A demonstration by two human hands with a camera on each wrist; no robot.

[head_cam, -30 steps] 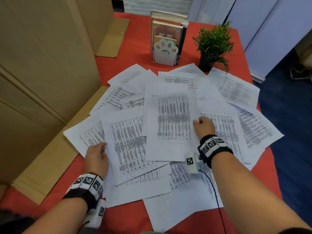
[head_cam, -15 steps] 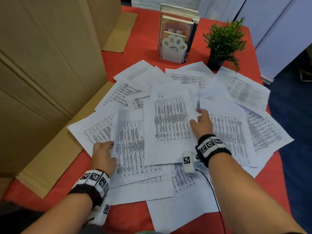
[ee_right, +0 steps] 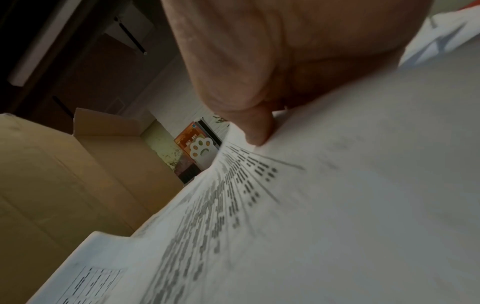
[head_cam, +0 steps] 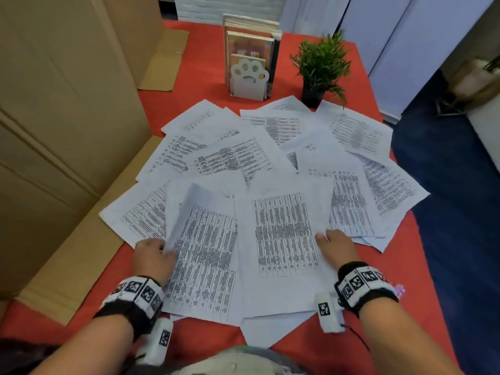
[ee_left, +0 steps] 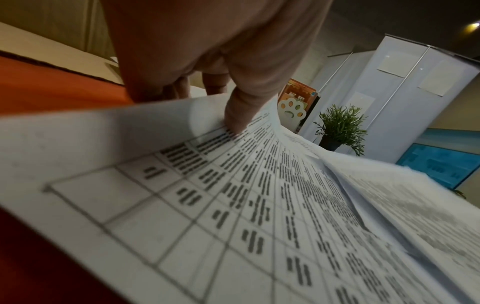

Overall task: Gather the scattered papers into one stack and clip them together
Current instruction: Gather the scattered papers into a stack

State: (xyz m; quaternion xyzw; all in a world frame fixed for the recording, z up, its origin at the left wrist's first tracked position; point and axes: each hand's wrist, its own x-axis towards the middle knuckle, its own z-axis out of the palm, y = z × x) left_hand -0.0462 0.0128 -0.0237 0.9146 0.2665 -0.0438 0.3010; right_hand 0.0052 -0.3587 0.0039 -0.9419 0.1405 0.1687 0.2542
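Several printed white papers [head_cam: 238,158] lie fanned over the red table [head_cam: 400,266]. My left hand [head_cam: 153,257] pinches the left edge of a sheet with a table print [head_cam: 205,255], thumb on top, and that edge curls up. In the left wrist view the thumb [ee_left: 241,111] presses on this sheet [ee_left: 233,205] with fingers under it. My right hand [head_cam: 335,246] pinches the right edge of the neighbouring sheet [head_cam: 284,239]. The right wrist view shows its thumb [ee_right: 255,127] on top of the paper [ee_right: 337,205]. No clip is visible.
A large cardboard box [head_cam: 59,117] stands along the left, with a flap on the table. At the back stand books in a white paw-shaped bookend [head_cam: 250,75] and a small potted plant [head_cam: 322,66]. The table's right edge drops to blue floor [head_cam: 460,212].
Both hands have drawn toward the near table edge, pulling their sheets along. The left sheet's edge has lifted and curled. The papers they lay over further back are now uncovered.
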